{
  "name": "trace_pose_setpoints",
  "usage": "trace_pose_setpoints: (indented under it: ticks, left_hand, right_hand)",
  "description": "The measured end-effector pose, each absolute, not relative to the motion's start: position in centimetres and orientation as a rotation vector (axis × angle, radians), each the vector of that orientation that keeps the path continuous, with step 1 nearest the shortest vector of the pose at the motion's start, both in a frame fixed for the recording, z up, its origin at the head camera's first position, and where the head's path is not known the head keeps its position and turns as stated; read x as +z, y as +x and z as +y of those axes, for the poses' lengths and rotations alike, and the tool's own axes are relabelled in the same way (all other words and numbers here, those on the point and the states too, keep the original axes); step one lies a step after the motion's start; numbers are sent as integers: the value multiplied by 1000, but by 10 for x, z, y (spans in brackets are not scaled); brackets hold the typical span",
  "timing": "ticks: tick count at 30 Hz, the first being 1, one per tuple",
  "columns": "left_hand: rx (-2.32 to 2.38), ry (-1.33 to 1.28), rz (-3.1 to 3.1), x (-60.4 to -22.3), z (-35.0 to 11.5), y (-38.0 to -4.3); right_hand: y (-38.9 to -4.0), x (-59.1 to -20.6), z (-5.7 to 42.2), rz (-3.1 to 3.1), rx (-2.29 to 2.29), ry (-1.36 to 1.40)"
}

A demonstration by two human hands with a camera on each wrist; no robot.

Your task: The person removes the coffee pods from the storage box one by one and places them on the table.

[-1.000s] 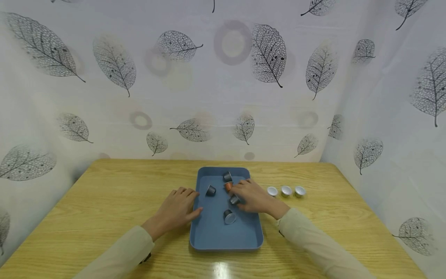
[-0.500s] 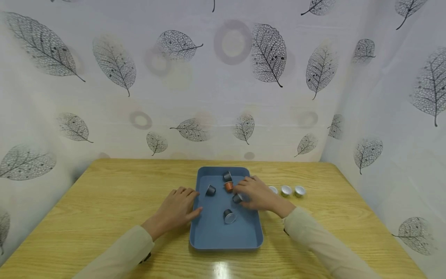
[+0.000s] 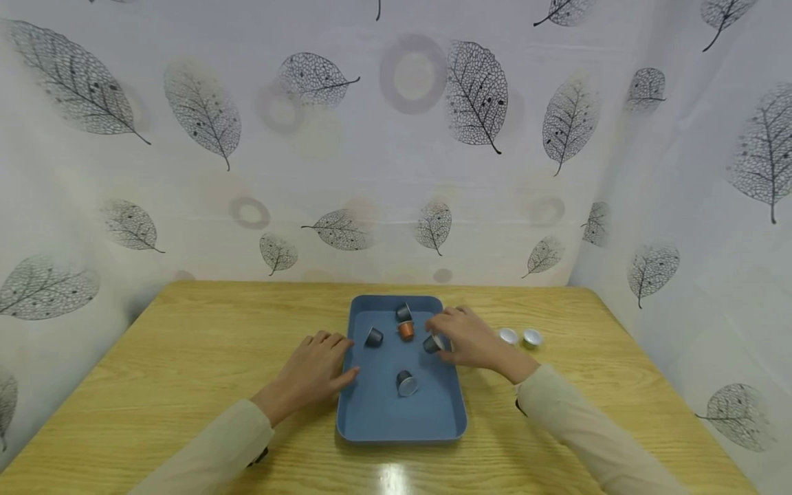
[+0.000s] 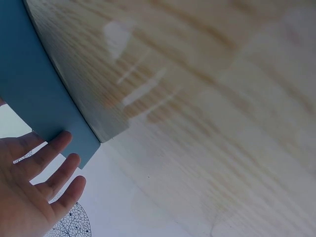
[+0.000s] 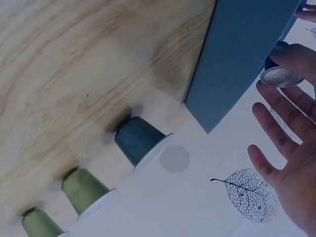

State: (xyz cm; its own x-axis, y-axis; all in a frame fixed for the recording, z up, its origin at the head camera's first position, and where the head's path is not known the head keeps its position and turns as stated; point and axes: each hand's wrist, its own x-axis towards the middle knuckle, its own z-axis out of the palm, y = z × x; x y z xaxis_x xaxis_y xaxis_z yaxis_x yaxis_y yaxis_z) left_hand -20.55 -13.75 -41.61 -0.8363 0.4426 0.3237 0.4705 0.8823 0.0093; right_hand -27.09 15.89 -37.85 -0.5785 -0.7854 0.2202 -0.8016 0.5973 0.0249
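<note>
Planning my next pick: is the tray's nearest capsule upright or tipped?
Tipped: the capsule lies on its side in the tray, its pale lid facing the near end, dark body behind.

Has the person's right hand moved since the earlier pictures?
Yes: in the head view, the right hand, pinching a dark coffee capsule, has shifted rightward and slightly forward relative to the blue tray.

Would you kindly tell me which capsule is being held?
The dark cup-shaped capsule pinched by the right hand; only this one is touched by any hand.
</note>
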Motion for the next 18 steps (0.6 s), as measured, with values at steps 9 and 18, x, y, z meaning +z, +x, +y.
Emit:
trace_pose_setpoints:
  ticks: [9,18]
  left_hand:
    - [-157,-682,-2740,-414,-137,-204]
    - [-141,-679,-2734,-415,-137,-205]
  right_hand:
    - [-269,-372,172,-2571,162,1295]
    - [-268,-369,186,-2537,170,1259]
